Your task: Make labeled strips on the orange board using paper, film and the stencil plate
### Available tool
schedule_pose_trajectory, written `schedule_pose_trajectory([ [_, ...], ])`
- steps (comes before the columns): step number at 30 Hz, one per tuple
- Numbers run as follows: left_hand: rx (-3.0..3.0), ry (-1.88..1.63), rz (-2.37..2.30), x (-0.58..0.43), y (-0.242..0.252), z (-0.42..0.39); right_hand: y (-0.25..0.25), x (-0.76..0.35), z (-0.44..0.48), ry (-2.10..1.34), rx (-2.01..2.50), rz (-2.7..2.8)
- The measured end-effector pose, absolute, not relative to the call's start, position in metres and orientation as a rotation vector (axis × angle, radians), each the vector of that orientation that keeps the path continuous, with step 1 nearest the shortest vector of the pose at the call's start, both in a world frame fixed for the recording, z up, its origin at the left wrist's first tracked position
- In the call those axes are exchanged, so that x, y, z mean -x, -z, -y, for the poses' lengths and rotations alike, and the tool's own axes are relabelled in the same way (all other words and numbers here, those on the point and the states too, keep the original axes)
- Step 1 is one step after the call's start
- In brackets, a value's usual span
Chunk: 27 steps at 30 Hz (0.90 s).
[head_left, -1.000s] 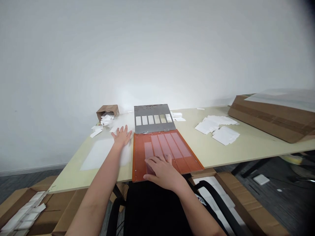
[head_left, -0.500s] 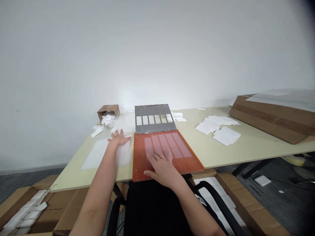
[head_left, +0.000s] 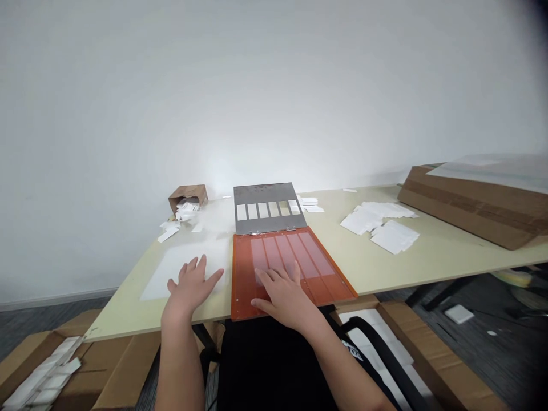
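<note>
My left hand (head_left: 191, 286) is open with fingers spread, over the near part of the white translucent sheets (head_left: 165, 273) left of the board. Whether it touches them I cannot tell. My right hand (head_left: 285, 294) lies open on the lower part of an orange board (head_left: 246, 279), fingers apart. Pale translucent strips (head_left: 308, 251) lie side by side on that board. Hinged to its far edge, a grey metal plate (head_left: 269, 193) with a row of rectangular cut-outs lies folded back.
A small cardboard box (head_left: 188, 193) spills white slips at the back left. White paper pieces (head_left: 394, 236) lie to the right, before a large cardboard box (head_left: 471, 205). Open boxes with white pieces, left (head_left: 124, 371) and right (head_left: 432, 348), stand below the table (head_left: 342, 228).
My left hand has drawn back toward me from beside the board's far left corner, fingers still spread. My right hand stays in place on the board.
</note>
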<state>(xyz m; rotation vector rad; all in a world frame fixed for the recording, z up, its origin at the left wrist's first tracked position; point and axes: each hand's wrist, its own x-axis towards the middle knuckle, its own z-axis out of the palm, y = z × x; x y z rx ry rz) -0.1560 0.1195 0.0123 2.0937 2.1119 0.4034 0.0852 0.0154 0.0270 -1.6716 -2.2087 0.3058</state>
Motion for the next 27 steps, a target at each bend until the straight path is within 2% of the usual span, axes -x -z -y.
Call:
schedule_pose_trajectory([
  [7,-1.985,-0.298,-2.184,0.165,0.017,-0.103,-0.026,-0.084,-0.014,-0.249,1.655,2.226],
  [13,-1.977,-0.204,-2.224,0.159,0.012,-0.1,-0.03,-0.084,-0.012,-0.299,1.665,2.228],
  [27,-2.011,-0.274,-2.196,0.153,0.0,-0.089,-0.037,-0.087,-0.008,-0.377,1.64,2.239],
])
